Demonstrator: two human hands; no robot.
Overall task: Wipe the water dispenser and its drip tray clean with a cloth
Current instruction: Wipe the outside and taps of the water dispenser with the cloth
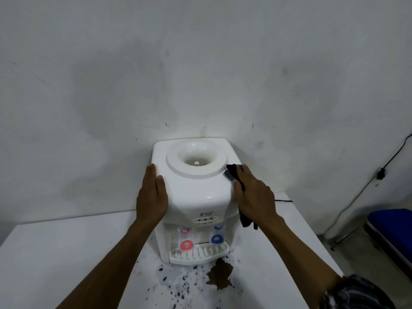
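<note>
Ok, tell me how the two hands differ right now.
The left hand is bare; the right hand holds a black cloth. The left hand lies flat with straight fingers on the dispenser's left side; the right hand presses the cloth on its top right edge. Both rest on the dispenser's upper part.

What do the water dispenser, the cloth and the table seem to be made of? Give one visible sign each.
Water dispenser: probably moulded plastic, glossy white; rounded corners carry soft highlights.
Cloth: soft dark fabric, matt; it creases and hangs limp below the right hand.
Table: perhaps painted or laminated board, smooth white; a brown patch shows where the surface seems flaked.
</note>
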